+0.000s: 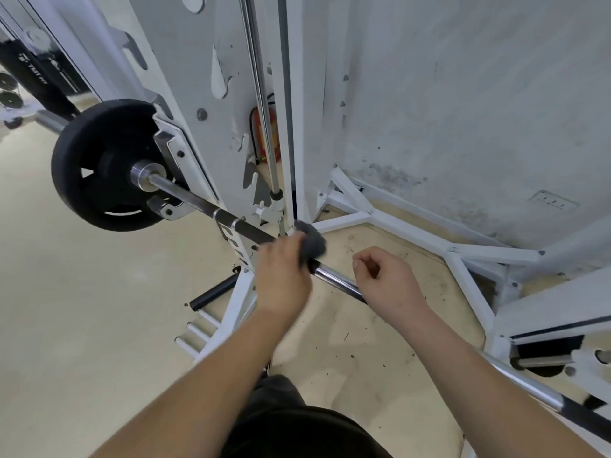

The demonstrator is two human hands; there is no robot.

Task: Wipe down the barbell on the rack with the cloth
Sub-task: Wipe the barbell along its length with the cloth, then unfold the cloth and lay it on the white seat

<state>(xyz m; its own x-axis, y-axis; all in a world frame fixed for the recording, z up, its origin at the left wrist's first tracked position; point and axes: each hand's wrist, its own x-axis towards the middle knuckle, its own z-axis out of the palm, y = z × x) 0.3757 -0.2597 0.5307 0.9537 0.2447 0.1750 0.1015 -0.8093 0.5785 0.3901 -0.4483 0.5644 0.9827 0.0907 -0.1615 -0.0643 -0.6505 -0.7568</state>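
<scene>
A chrome barbell (334, 276) is seen lying across a white rack (211, 104) in a gym corner, running from upper left to lower right; a black weight plate (99, 166) is carried on its left end, just outside the rack's upright, and the bar's right end is cut off at the frame edge. A dark grey cloth (312, 241) is pressed against the bar by the left hand (282, 279), whose fingers are closed around the cloth and, it appears, the bar beneath it, though motion blur leaves the exact grip unclear; the cloth is bunched on top of the shaft near the point where the dark knurled section gives way to bright chrome. The right hand (385, 280) is held just beside the left, above the bar, with fingers curled loosely inward and nothing gripped; whether it touches the bar cannot be told. A red fire extinguisher (266, 133) is glimpsed behind the upright, partly hidden by a vertical steel guide rod (261, 94); the rack's white floor braces (406, 226) are spread over a pale floor (82, 309) flecked with dark debris; a scuffed grey wall (463, 110) is shown behind; bare forearms and dark clothing are visible at the bottom edge.
</scene>
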